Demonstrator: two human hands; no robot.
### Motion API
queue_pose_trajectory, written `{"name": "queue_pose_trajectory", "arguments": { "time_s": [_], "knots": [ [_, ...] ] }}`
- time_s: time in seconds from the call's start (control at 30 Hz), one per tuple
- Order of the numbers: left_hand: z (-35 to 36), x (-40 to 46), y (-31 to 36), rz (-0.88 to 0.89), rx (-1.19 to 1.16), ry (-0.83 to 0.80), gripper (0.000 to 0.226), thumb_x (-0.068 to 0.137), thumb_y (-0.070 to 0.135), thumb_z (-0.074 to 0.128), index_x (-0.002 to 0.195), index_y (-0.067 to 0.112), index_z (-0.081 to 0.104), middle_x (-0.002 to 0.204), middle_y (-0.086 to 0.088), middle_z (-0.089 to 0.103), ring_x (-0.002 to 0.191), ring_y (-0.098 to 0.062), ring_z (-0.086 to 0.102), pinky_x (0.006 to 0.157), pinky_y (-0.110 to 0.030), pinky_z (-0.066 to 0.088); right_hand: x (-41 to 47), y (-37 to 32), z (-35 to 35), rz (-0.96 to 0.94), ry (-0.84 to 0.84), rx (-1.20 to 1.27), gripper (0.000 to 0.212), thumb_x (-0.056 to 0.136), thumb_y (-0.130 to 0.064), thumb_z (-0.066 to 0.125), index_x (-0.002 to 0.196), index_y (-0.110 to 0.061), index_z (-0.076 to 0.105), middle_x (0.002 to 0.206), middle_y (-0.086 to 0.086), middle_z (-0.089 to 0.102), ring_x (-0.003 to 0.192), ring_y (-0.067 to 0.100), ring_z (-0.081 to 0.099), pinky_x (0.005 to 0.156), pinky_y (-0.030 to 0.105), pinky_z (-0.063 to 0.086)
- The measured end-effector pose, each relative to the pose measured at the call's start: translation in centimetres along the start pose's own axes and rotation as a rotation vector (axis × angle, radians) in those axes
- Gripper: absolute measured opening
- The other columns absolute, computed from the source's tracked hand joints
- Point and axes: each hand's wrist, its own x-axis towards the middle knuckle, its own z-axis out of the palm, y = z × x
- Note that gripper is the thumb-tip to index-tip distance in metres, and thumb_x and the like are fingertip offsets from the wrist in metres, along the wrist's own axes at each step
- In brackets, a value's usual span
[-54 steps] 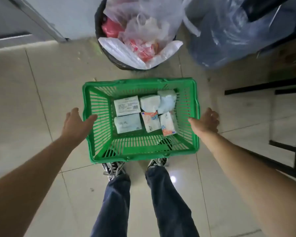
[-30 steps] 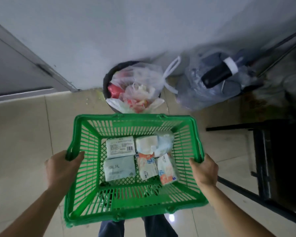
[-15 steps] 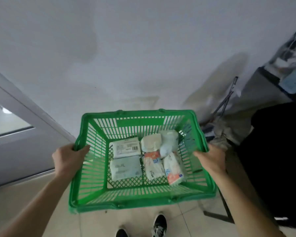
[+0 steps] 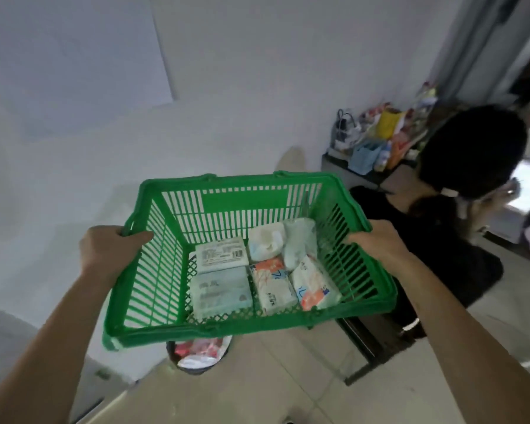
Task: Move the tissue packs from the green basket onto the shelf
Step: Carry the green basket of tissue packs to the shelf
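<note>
I hold the green basket (image 4: 227,328) in the air at chest height. My left hand (image 4: 107,249) grips its left rim and my right hand (image 4: 377,243) grips its right rim. Several tissue packs lie on its bottom: a white pack with a barcode label (image 4: 221,255), a pale green pack (image 4: 219,290), two white-and-orange packs (image 4: 273,284) (image 4: 314,289) and two soft white packs (image 4: 265,240) (image 4: 299,240) at the back. A dark shelf (image 4: 358,174) loaded with colourful goods stands at the right against the wall.
A person in black (image 4: 459,191) sits just right of the basket, in front of the shelf. A bin with plastic bags (image 4: 196,356) stands on the tiled floor below the basket. A white wall (image 4: 227,87) fills the view ahead.
Both hands took the basket off the floor by its rims and raised it. The view swung up and to the right, bringing the shelf and the seated person into sight.
</note>
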Motion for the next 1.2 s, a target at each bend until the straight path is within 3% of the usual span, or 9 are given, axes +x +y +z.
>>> {"name": "queue_pose_trajectory", "arguments": {
  "time_s": [0.13, 0.2, 0.37, 0.5, 0.63, 0.83, 0.93, 1.07, 1.2],
  "knots": [
    [1.2, -0.4, 6.1, 0.166, 0.043, -0.084, 0.052, 0.076, 0.051, 0.086, 0.059, 0.004, 0.074, 0.056, -0.015, 0.068, 0.053, -0.029, 0.064, 0.051, -0.028, 0.046, -2.9, 1.5, -6.2, 0.061, 0.069, 0.057, 0.007, 0.077, -0.014, 0.083, 0.082, -0.019, 0.080, 0.079, 0.008, 0.081, 0.063, 0.022, 0.078, 0.066, 0.036, 0.063],
    [2.3, -0.9, 9.0, 0.238, 0.042, -0.124, 0.054, 0.076, 0.052, 0.086, 0.058, 0.003, 0.074, 0.058, -0.019, 0.069, 0.052, -0.028, 0.063, 0.050, -0.026, 0.044, -4.7, 2.6, -9.2, 0.079, 0.117, 0.080, 0.008, 0.079, -0.010, 0.082, 0.087, -0.012, 0.080, 0.082, 0.013, 0.081, 0.069, 0.028, 0.079, 0.071, 0.039, 0.064],
    [6.7, -4.4, 15.1, 0.317, -0.006, -0.276, 0.062, 0.073, 0.053, 0.089, 0.071, -0.007, 0.075, 0.058, -0.021, 0.068, 0.048, -0.026, 0.062, 0.049, -0.023, 0.043, -10.1, 6.3, -16.7, 0.121, 0.239, 0.113, 0.018, 0.080, -0.007, 0.080, 0.097, -0.007, 0.076, 0.086, 0.018, 0.079, 0.077, 0.034, 0.077, 0.075, 0.043, 0.064],
    [11.2, -9.8, 18.7, 0.377, -0.063, -0.407, 0.050, 0.072, 0.044, 0.092, 0.067, -0.003, 0.076, 0.063, -0.022, 0.073, 0.055, -0.031, 0.069, 0.054, -0.027, 0.049, -14.6, 10.7, -22.7, 0.171, 0.391, 0.094, 0.013, 0.073, -0.011, 0.085, 0.076, -0.017, 0.073, 0.060, 0.004, 0.072, 0.056, 0.022, 0.069, 0.053, 0.025, 0.053],
    [15.2, -16.2, 22.8, 0.443, -0.069, -0.498, 0.042, 0.072, 0.042, 0.092, 0.064, 0.004, 0.076, 0.058, -0.015, 0.071, 0.053, -0.027, 0.067, 0.051, -0.026, 0.046, -19.5, 16.4, -28.4, 0.273, 0.467, 0.123, 0.012, 0.075, -0.006, 0.084, 0.079, -0.009, 0.073, 0.041, -0.005, 0.064, 0.034, 0.008, 0.062, 0.032, 0.015, 0.041],
    [21.0, -28.4, 29.4, 0.602, -0.022, -0.615, 0.038, 0.075, 0.048, 0.089, 0.066, 0.013, 0.078, 0.061, -0.006, 0.075, 0.057, -0.024, 0.071, 0.051, -0.029, 0.051, -27.5, 26.1, -36.7, 0.405, 0.602, 0.158, 0.024, 0.066, -0.022, 0.088, 0.082, -0.008, 0.076, 0.055, 0.005, 0.064, 0.047, 0.019, 0.062, 0.046, 0.024, 0.047],
    [24.2, -35.3, 32.3, 0.678, -0.036, -0.669, 0.027, 0.075, 0.048, 0.089, 0.080, 0.025, 0.074, 0.075, -0.005, 0.077, 0.069, -0.028, 0.074, 0.073, -0.042, 0.063, -31.5, 31.1, -41.1, 0.441, 0.671, 0.167, 0.025, 0.059, -0.030, 0.086, 0.075, -0.016, 0.075, 0.050, 0.003, 0.066, 0.052, 0.024, 0.066, 0.051, 0.029, 0.050],
    [28.6, -44.1, 35.6, 0.742, -0.030, -0.722, 0.039, 0.073, 0.049, 0.089, 0.067, 0.011, 0.080, 0.070, -0.010, 0.077, 0.068, -0.028, 0.074, 0.071, -0.040, 0.061, -36.5, 37.1, -46.5, 0.507, 0.740, 0.212, 0.023, 0.068, -0.020, 0.086, 0.084, -0.009, 0.074, 0.071, 0.019, 0.069, 0.065, 0.031, 0.067, 0.069, 0.047, 0.060],
    [32.5, -51.8, 39.1, 0.810, -0.006, -0.776, 0.041, 0.075, 0.049, 0.087, 0.066, 0.010, 0.078, 0.068, -0.011, 0.075, 0.068, -0.026, 0.071, 0.065, -0.036, 0.054, -41.3, 41.2, -50.5, 0.567, 0.791, 0.242, 0.018, 0.075, -0.015, 0.085, 0.079, -0.008, 0.069, 0.066, 0.013, 0.057, 0.060, 0.025, 0.056, 0.059, 0.036, 0.046]
  ]
}}
